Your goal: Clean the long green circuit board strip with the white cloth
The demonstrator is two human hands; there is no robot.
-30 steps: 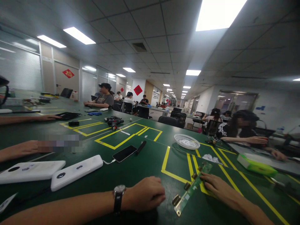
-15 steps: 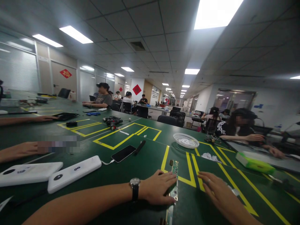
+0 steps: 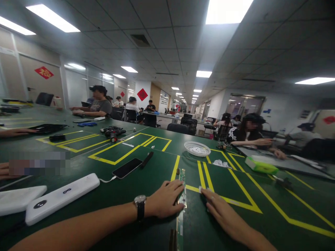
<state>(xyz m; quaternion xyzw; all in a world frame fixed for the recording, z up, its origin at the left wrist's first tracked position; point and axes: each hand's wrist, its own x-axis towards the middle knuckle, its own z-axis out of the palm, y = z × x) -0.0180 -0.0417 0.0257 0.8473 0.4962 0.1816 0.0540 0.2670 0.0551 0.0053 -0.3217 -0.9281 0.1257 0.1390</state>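
The left hand (image 3: 167,198), with a wristwatch (image 3: 140,205) on its wrist, lies palm down over a strip-shaped green circuit board (image 3: 183,199). Its fingers are loosely extended and its thumb is set apart from them, so it looks more like pressing from above than a closed grip. The board lies between the two hands, lengthwise away from the person; part of it is under the left fingers and its near end runs out of view. A dark connector block (image 3: 173,240) sits on the near side of the left thumb.

The right hand (image 3: 222,211) is beside the board, apart from it, fingers stretched forward and slightly bent. Something whitish and something dark show at its fingertips, but I cannot tell what they are or whether it has hold of them.

To steady the board well, light pressure near its edges seems best, sparing the raised parts; a long, narrow strip would probably pivot under one hand, so a second contact by the right hand at the near end would help. Yellow tape (image 3: 244,205) beyond the right hand could serve as an alignment guide.
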